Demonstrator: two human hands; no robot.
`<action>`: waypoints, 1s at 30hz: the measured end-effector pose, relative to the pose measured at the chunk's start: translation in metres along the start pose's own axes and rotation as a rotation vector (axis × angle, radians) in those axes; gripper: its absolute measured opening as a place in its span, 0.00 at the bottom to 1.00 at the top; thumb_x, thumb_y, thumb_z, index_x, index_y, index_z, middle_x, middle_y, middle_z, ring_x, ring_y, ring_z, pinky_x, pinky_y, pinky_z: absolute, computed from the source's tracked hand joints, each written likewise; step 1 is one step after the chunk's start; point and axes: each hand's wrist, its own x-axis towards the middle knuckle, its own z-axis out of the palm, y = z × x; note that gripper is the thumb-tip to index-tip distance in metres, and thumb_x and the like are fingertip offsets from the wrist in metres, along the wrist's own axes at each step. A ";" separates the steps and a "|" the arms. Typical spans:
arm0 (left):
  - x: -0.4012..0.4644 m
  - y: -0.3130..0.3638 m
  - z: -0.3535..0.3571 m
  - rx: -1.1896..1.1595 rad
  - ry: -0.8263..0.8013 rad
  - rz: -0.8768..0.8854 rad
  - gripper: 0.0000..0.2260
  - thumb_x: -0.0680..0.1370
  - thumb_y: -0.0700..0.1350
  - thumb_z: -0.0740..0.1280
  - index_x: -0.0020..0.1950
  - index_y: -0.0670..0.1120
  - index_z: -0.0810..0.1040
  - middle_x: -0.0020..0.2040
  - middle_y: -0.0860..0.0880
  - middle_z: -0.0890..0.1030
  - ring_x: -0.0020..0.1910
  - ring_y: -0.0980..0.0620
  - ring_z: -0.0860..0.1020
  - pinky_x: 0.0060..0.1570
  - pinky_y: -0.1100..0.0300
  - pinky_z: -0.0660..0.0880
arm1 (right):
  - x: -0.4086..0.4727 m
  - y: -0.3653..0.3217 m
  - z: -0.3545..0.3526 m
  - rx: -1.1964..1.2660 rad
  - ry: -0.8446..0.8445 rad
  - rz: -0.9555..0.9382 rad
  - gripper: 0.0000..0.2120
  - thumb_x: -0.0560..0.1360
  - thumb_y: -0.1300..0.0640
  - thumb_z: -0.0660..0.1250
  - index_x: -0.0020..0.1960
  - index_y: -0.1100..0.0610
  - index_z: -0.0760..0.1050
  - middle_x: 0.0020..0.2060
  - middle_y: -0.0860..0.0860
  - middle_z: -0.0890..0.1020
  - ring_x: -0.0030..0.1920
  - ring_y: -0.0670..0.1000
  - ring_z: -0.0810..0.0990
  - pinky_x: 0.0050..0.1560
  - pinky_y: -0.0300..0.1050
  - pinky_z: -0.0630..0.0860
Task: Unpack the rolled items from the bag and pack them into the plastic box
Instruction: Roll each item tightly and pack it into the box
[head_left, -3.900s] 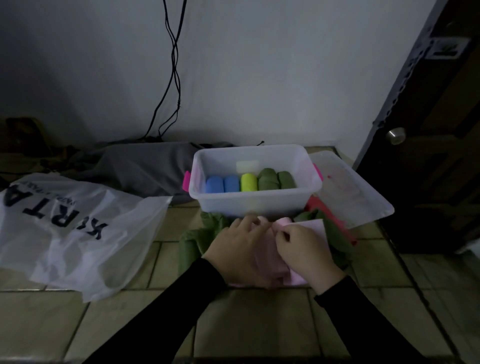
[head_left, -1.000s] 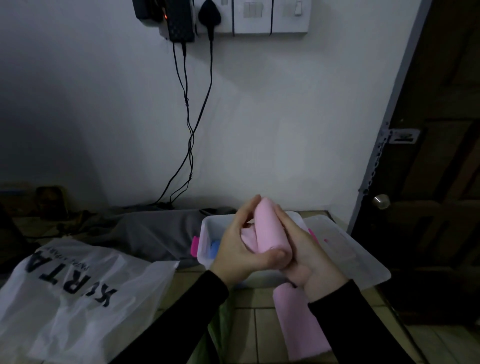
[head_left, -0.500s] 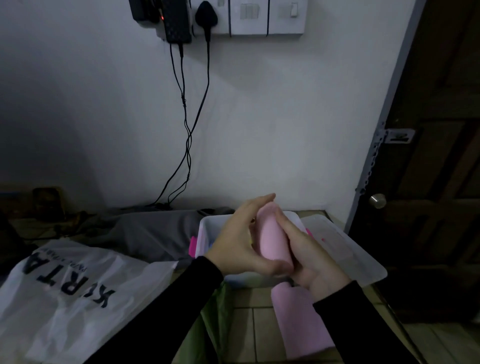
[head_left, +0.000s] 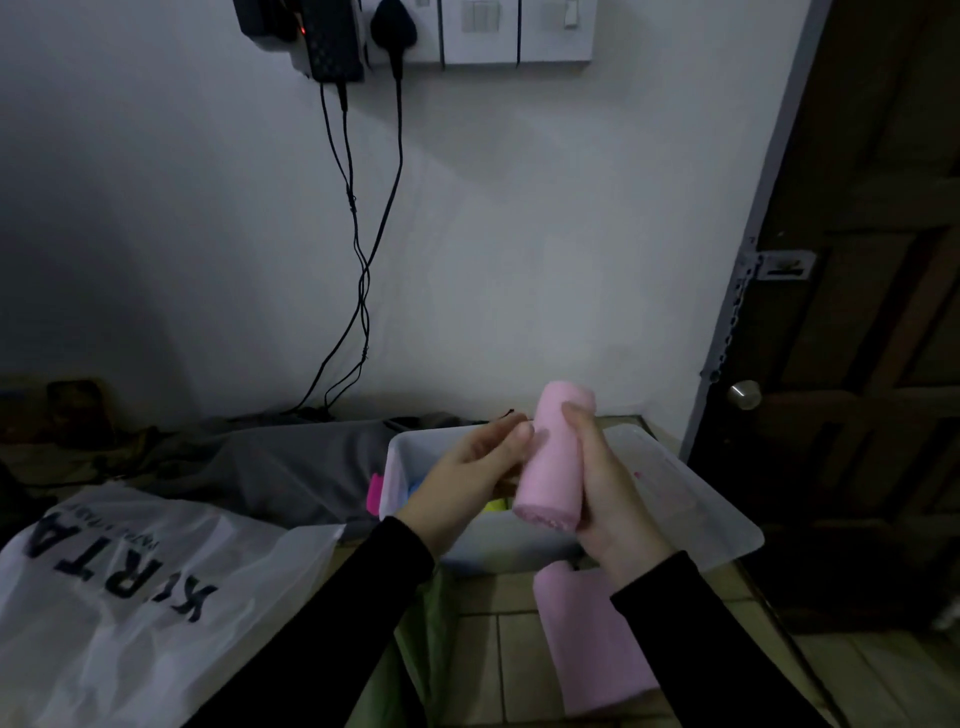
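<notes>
A white wall (head_left: 519, 234) is rising behind the fingers, and a dark door (head_left: 883, 312) is standing far off to their right. Well to the left of the fingers and lower down, a white plastic bag (head_left: 130, 597) with black lettering is lying on the tiled floor (head_left: 498, 649), and a grey cloth (head_left: 291, 467) is spreading out beyond it, to the left of the fingers. Directly under and behind the fingers a clear plastic box (head_left: 415, 441) is sitting on the floor, with coloured things showing inside it, too hidden to name. Its lid (head_left: 691, 499) is lying just to the right of the fingers. Below the fingers a flat pink cloth (head_left: 587, 639) is stretching toward the camera. The pink roll (head_left: 556, 462) is standing nearly upright in the air above the box, leaning slightly to the right. The right hand (head_left: 613, 499) is gripping it, its fingers (head_left: 577, 418) curling round the roll's right side. The left hand (head_left: 467, 483) is reaching in from the left with its fingers (head_left: 511, 434) nearly straight and close together, their tips touching the roll's upper left side.
</notes>
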 end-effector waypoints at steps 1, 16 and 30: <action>0.003 0.003 0.001 0.021 -0.015 -0.023 0.10 0.80 0.48 0.62 0.58 0.49 0.78 0.57 0.46 0.81 0.55 0.47 0.78 0.56 0.52 0.76 | 0.005 -0.002 -0.001 -0.066 0.057 -0.059 0.24 0.71 0.41 0.66 0.55 0.60 0.77 0.49 0.60 0.83 0.49 0.59 0.83 0.53 0.58 0.80; 0.045 0.001 0.004 0.087 0.053 -0.190 0.12 0.81 0.49 0.62 0.53 0.42 0.79 0.39 0.45 0.80 0.30 0.53 0.76 0.26 0.65 0.73 | 0.067 -0.022 -0.052 -0.509 0.013 -0.289 0.14 0.75 0.44 0.65 0.54 0.53 0.78 0.52 0.51 0.82 0.54 0.51 0.79 0.54 0.48 0.72; 0.110 -0.066 0.038 1.035 0.186 -0.403 0.17 0.84 0.43 0.53 0.68 0.36 0.70 0.68 0.37 0.71 0.68 0.39 0.69 0.68 0.50 0.64 | 0.087 0.026 -0.079 -1.176 0.177 -0.256 0.17 0.80 0.60 0.54 0.67 0.59 0.71 0.59 0.60 0.79 0.58 0.57 0.78 0.49 0.38 0.67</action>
